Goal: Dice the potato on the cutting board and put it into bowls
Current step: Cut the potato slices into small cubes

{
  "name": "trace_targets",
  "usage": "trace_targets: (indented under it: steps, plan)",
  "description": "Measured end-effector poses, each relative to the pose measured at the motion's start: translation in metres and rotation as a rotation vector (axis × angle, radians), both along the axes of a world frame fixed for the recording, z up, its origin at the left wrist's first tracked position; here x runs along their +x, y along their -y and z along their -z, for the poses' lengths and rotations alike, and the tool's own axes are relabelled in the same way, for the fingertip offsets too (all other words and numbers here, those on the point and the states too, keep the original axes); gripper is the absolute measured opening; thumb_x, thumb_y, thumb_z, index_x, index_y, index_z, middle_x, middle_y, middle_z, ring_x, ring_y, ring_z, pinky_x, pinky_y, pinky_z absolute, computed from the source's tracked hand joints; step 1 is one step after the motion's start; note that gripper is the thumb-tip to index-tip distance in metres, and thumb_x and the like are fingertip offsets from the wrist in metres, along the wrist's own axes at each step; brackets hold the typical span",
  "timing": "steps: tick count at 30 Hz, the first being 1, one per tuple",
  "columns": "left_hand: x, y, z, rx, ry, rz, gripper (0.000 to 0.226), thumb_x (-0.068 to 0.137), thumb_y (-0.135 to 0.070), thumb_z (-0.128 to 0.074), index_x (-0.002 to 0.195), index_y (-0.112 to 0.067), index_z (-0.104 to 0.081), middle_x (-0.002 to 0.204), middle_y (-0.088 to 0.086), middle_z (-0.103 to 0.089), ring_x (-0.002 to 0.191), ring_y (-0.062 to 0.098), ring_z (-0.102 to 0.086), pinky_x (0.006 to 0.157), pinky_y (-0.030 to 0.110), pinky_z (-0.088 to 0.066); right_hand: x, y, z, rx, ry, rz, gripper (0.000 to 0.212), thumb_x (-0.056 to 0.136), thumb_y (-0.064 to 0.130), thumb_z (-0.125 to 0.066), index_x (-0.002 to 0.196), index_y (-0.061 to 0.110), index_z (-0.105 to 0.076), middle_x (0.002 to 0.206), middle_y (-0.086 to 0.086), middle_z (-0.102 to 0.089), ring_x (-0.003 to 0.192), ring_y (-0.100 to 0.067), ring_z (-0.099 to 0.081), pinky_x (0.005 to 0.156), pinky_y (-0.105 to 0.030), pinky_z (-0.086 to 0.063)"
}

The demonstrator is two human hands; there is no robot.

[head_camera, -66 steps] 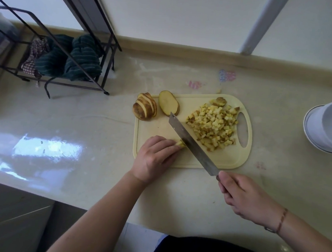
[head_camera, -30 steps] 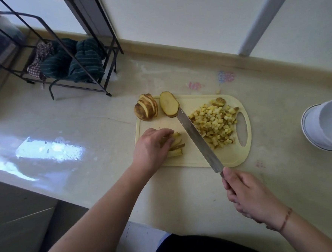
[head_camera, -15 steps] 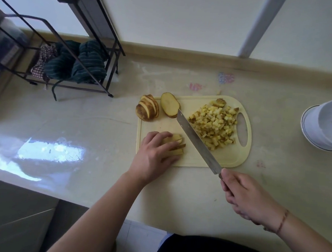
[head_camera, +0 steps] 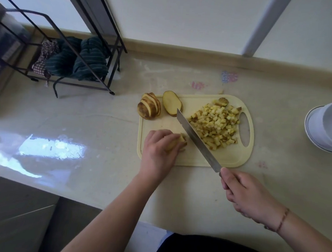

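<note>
A pale yellow cutting board [head_camera: 225, 158] lies on the counter. A heap of potato dice [head_camera: 215, 124] covers its right half. My left hand [head_camera: 158, 152] curls over a bundle of potato strips [head_camera: 181, 140] on the board's near left part. My right hand [head_camera: 249, 197] grips the handle of a long knife [head_camera: 196, 140], whose blade lies slanted just right of the strips. A stack of potato slices [head_camera: 149, 109] and one flat slice [head_camera: 171, 102] sit at the board's far left corner. White bowls [head_camera: 330, 127] stand stacked at the right edge.
A black wire rack [head_camera: 68, 46] holding dark striped cloths [head_camera: 77, 60] stands at the back left of the counter. The counter's front edge runs below my forearms. A wall ledge runs along the back.
My left hand gathered the potato strips and turned them under its fingers. The knife lifted off the strips and shifted right, then came back close beside them.
</note>
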State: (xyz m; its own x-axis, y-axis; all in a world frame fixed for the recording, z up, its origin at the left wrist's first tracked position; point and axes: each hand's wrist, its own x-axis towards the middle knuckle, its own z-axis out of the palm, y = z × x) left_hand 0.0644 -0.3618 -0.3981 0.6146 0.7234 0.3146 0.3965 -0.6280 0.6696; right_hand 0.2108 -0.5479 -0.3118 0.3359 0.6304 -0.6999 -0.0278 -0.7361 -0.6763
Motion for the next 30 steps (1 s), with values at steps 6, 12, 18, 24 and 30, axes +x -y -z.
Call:
trace_targets:
  steps: [6,12,18,24,30]
  plan:
    - [0.019,-0.030,-0.009,-0.196,-0.208,-0.063,0.024,0.087,-0.025,-0.081,0.104,-0.008,-0.081,0.092,0.005,-0.068,0.085,0.024,-0.062,0.077,0.043,-0.057,-0.001,0.000,0.001,0.012,-0.028,0.012,0.058,0.080,0.069,-0.038,0.075,0.012,-0.046,0.056,-0.004,-0.036,0.041,-0.014,-0.027,0.037,-0.019,-0.025]
    - [-0.007,-0.025,0.008,0.198,-0.338,0.175,0.057,0.094,-0.054,-0.054,0.125,-0.009,-0.071,0.112,0.011,-0.061,0.098,0.030,-0.055,0.085,0.044,-0.049,0.001,0.001,0.002,0.011,-0.031,0.013,0.056,0.082,0.066,-0.038,0.075,0.011,-0.045,0.054,-0.002,-0.037,0.039,-0.011,-0.028,0.036,-0.018,-0.025]
    - [-0.015,-0.024,0.018,0.247,-0.338,0.194,0.065,0.091,-0.059,-0.059,0.129,-0.007,-0.067,0.117,0.010,-0.061,0.098,0.029,-0.060,0.082,0.042,-0.054,-0.011,0.000,0.007,0.073,0.182,-0.082,0.062,0.082,0.068,-0.031,0.068,0.009,-0.045,0.047,0.007,-0.039,0.041,-0.005,-0.034,0.049,-0.025,-0.031]
    - [-0.011,-0.020,0.019,0.192,-0.277,0.163,0.062,0.090,-0.055,-0.062,0.124,-0.003,-0.069,0.114,0.014,-0.062,0.101,0.026,-0.058,0.084,0.043,-0.057,-0.007,0.000,0.005,0.084,0.070,-0.098,0.052,0.086,0.062,-0.032,0.068,0.015,-0.042,0.045,0.011,-0.036,0.039,-0.003,-0.034,0.041,-0.012,-0.028]
    - [0.010,-0.002,0.016,0.116,-0.263,0.118,0.064,0.089,-0.056,-0.062,0.122,-0.001,-0.068,0.115,0.016,-0.063,0.099,0.030,-0.064,0.087,0.041,-0.056,0.012,0.007,0.006,0.072,0.085,-0.100,0.054,0.085,0.064,-0.033,0.069,0.014,-0.045,0.045,0.010,-0.038,0.041,-0.003,-0.034,0.042,-0.012,-0.027]
